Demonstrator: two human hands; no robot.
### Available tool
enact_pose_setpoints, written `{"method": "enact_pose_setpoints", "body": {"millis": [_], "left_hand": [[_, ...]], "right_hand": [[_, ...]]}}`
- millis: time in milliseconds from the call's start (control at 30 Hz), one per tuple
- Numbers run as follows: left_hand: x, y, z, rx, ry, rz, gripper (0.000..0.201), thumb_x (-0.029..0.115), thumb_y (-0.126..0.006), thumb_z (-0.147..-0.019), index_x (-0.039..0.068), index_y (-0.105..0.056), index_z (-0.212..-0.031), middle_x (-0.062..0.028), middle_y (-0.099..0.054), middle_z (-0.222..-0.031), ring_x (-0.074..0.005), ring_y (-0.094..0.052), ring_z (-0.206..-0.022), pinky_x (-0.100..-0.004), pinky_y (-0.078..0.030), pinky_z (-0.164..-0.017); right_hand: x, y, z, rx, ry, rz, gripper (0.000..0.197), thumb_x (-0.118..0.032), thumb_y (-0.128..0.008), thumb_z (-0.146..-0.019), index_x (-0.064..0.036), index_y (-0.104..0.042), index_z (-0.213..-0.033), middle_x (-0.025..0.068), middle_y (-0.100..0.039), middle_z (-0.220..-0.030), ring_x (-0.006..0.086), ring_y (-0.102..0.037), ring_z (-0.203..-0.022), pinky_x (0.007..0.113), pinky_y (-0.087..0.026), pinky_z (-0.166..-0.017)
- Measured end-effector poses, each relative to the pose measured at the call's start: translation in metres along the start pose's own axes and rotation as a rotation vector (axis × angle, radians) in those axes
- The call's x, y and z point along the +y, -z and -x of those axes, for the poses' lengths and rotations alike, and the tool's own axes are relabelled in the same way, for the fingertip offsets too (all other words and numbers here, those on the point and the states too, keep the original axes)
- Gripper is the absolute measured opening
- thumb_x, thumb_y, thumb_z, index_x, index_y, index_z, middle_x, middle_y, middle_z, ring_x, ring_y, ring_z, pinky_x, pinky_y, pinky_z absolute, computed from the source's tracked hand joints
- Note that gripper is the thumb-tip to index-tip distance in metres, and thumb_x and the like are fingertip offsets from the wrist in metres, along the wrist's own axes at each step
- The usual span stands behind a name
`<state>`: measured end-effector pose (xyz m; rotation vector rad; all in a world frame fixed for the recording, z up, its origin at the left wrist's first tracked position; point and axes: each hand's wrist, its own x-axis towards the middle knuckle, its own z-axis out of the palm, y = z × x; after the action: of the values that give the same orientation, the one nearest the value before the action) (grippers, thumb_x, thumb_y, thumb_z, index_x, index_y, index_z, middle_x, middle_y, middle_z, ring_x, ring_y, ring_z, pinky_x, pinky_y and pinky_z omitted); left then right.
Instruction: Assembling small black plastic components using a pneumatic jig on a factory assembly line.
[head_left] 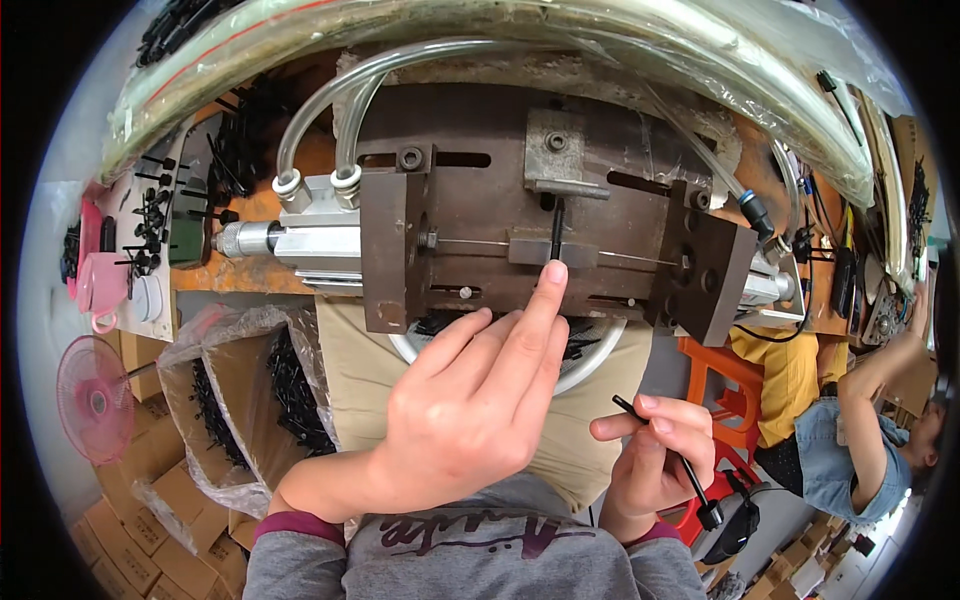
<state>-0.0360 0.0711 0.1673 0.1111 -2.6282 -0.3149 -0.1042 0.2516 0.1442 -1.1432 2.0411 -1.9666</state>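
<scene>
My left hand (pixel 470 395) reaches over the front of a dark metal fixture (pixel 470 200), fingers stretched out. Its index fingertip touches the lower end of a black rod (pixel 557 228), which stands across a small grey block (pixel 525 247) in the middle. Thin metal shafts run into that block from both sides. Lower right, my right hand (pixel 660 460) pinches another black rod with a knobbed end (pixel 688 470), held at a slant away from the fixture. Under my left hand, a white round basin (pixel 600 358) with black parts sits on my lap, partly hidden.
Air cylinders (pixel 320 240) with clear hoses (pixel 320 105) flank the fixture. Plastic-wrapped bundles arch across the back. Lower left are a bagged box of black parts (pixel 250 380) and a pink fan (pixel 95 400). At right, another person (pixel 850 440) sits beyond a red stool (pixel 725 390).
</scene>
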Motion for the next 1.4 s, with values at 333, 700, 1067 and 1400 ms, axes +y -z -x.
{"method": "enact_pose_setpoints", "body": {"millis": [333,700,1067,1400], "left_hand": [[0.001,0.012,-0.01,-0.106,0.059,0.058,0.025,0.003,-0.074,-0.069,-0.002,-0.07,-0.093,-0.0168,-0.065,-0.122,-0.0147,-0.06,-0.057,-0.026,-0.048,-0.054],[-0.002,0.028,-0.01,-0.181,0.081,0.159,0.032,0.008,-0.077,-0.073,0.001,-0.069,-0.103,-0.017,-0.064,-0.122,-0.0165,-0.065,-0.063,-0.0266,-0.051,-0.058],[0.03,0.037,0.018,0.075,-0.078,0.805,0.037,0.008,-0.084,-0.069,0.0,-0.071,-0.102,-0.0106,-0.067,-0.099,-0.0216,-0.068,-0.084,-0.0296,-0.058,-0.068],[0.02,0.04,0.018,0.126,-0.048,0.64,0.036,-0.001,-0.081,-0.069,-0.007,-0.069,-0.102,-0.0197,-0.063,-0.112,-0.0272,-0.068,-0.087,-0.0318,-0.059,-0.076]], "right_hand": [[0.001,0.002,-0.007,0.067,0.005,-0.035,0.026,0.018,-0.05,-0.088,0.0008,-0.051,-0.108,0.0233,-0.062,-0.103,0.0321,-0.072,-0.072,0.032,-0.06,-0.062],[-0.011,-0.002,-0.02,0.088,0.308,0.402,0.025,0.016,-0.056,-0.084,0.0031,-0.061,-0.104,0.0218,-0.065,-0.105,0.0293,-0.072,-0.079,0.031,-0.06,-0.067],[-0.003,-0.018,-0.051,-0.049,0.592,0.658,0.034,0.009,-0.062,-0.073,0.0082,-0.067,-0.107,0.025,-0.067,-0.107,0.0298,-0.071,-0.085,0.03,-0.058,-0.065],[0.003,-0.006,-0.04,0.006,0.5,0.469,0.04,0.009,-0.064,-0.075,0.0056,-0.063,-0.115,0.0234,-0.066,-0.114,0.0287,-0.071,-0.091,0.034,-0.059,-0.076]]}}
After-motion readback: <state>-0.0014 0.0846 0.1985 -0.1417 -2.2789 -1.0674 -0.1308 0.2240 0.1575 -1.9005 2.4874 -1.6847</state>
